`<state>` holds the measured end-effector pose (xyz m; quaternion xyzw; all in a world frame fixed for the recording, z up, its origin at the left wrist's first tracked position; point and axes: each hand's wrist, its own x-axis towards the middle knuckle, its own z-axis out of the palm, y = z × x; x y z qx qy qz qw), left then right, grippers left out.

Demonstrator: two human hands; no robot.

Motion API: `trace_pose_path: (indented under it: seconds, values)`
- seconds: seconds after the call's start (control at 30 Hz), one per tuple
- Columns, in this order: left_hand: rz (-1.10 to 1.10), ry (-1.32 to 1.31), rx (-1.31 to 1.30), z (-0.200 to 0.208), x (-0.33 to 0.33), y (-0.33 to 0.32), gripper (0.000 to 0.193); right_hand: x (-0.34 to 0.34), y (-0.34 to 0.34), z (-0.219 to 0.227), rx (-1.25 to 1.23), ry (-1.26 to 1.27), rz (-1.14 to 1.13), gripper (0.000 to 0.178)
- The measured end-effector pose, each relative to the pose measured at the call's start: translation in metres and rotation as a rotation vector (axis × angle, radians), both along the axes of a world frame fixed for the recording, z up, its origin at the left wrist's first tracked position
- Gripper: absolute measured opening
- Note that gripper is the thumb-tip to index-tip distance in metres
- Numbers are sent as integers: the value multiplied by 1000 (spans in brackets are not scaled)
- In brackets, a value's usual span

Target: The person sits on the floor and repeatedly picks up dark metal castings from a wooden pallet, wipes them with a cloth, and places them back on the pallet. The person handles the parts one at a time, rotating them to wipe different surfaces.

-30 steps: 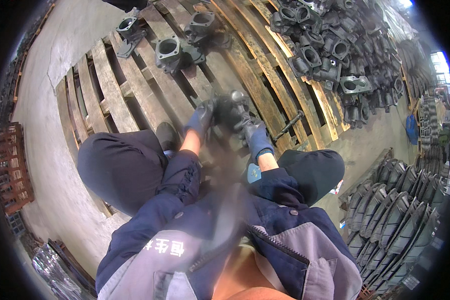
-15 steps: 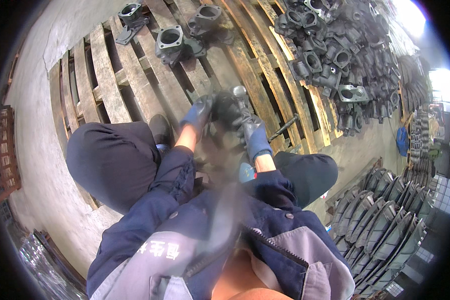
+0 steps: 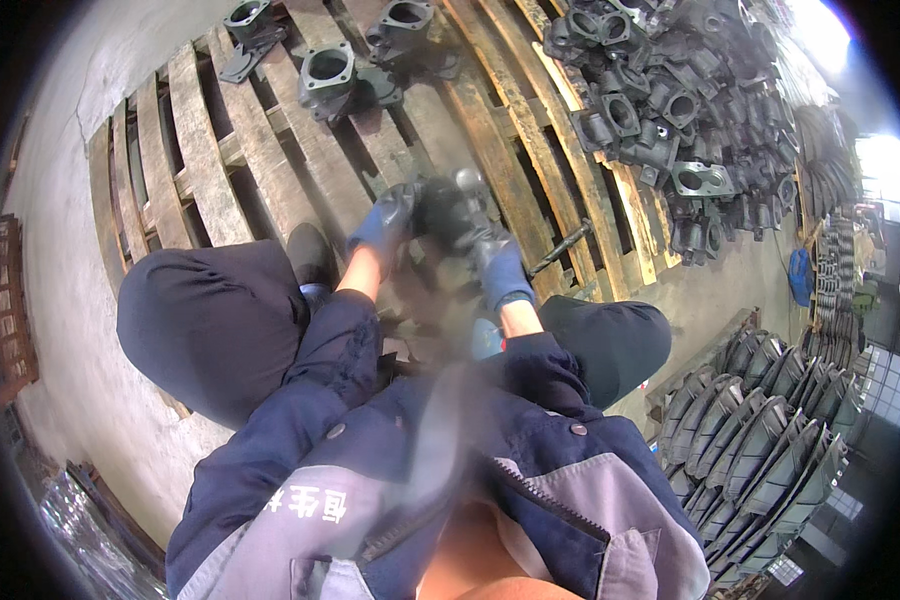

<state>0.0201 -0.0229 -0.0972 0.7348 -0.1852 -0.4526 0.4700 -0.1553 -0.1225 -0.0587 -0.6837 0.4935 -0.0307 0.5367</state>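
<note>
My left hand (image 3: 386,218), in a blue glove with a dark palm, is closed on a dark metal casting (image 3: 436,208) between my feet. The casting is blurred, and its lower part fades into haze. Over its right side my right hand (image 3: 498,262), gloved alike, grips a grey tool with a rounded metal end (image 3: 468,180). Its exact kind is too blurred to make out. A dark rod (image 3: 560,251) lies on the pallet slats just right of that hand.
The wooden pallet (image 3: 202,140) carries flanged castings (image 3: 327,70) at its far side. A large heap of similar castings (image 3: 660,110) rises at the far right. Stacked curved dark plates (image 3: 760,430) stand near right. My bent knees flank the work.
The whole view has shifted slightly, so the pallet and castings sit a little higher and further left. Both hands keep their hold on the casting and the tool.
</note>
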Motion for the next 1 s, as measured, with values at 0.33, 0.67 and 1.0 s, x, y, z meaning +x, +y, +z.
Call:
trace_pose_path:
  seconds: [0.33,0.67,1.0]
  values:
    - [180,291,-380,-19,2,12,46,6,-69,62,312,-958,-314,45]
    - [147,19,-113,-65,15,29,54,108,-60,124,66,-652,50,49]
    - [204,-26,-183,-59,3,29,47,144,-18,102,-406,-663,236,24]
